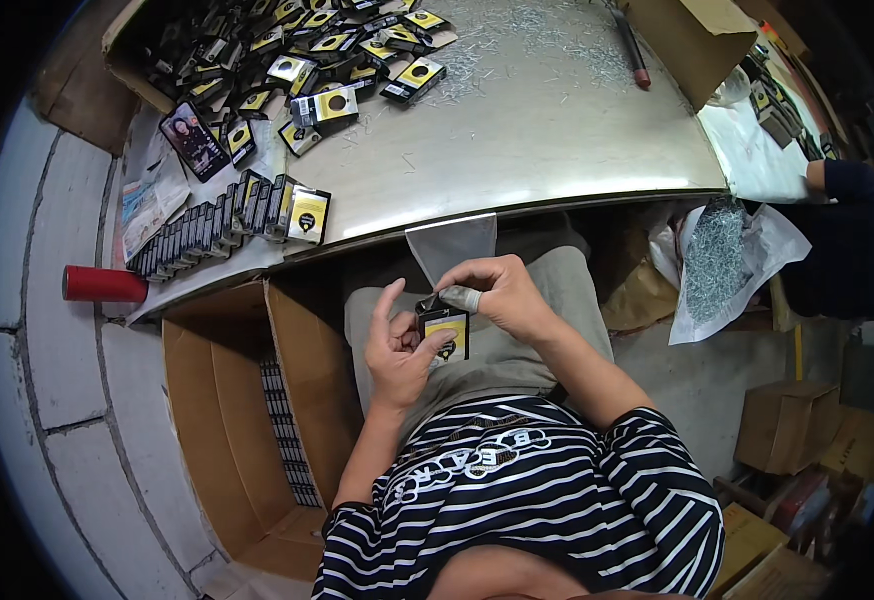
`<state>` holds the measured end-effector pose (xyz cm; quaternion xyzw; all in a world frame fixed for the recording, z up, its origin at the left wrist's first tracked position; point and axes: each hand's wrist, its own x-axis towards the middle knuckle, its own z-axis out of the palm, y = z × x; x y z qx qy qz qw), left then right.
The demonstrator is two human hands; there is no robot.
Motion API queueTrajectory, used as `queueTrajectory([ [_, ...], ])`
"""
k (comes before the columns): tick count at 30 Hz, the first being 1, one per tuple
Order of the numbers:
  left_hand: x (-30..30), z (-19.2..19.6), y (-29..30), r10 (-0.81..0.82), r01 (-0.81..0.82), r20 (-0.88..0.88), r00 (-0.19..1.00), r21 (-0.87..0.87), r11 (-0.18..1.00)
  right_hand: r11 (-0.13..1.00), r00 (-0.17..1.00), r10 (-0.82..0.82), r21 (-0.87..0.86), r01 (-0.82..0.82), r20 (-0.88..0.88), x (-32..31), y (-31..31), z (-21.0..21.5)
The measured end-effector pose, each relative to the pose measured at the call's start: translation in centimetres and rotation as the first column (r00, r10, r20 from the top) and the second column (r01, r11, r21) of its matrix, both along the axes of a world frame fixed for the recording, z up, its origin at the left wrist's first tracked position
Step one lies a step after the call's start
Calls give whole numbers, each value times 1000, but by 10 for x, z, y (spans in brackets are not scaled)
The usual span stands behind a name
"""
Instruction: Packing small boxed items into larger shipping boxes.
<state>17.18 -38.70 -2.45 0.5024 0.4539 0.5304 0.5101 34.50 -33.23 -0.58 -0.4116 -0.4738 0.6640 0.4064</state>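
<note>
A small black and yellow cardboard box (460, 340) is held upright over my lap. My left hand (397, 350) grips it from the left, thumb across its front and index finger raised. At the box's top, my right hand (509, 302) pinches the dark flap, with a pale wrap around one digit. Whether anything small is between those fingertips is hidden. On the bench ahead, similar boxes stand in a tight row (197, 235) at the left. Behind them is a loose heap of such boxes (337, 105).
Small shiny pins (527, 30) are scattered over the metal bench (537, 140). A phone (195, 142) and a red cylinder (105, 284) are at the left. Below stands an open carton (207, 390) with packed boxes. At right hangs a pin-filled bag (717, 260), near another person's arm (847, 180).
</note>
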Motion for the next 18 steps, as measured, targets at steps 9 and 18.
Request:
queueTrajectory([
  [9, 4, 2, 6, -129, 120, -98, 987, -93, 988, 999, 999, 37, 23, -37, 21, 17, -5, -6],
  [18, -1, -6, 13, -120, 124, 31, 992, -191, 974, 982, 981, 167, 76, -175, 96, 26, 2, -15],
])
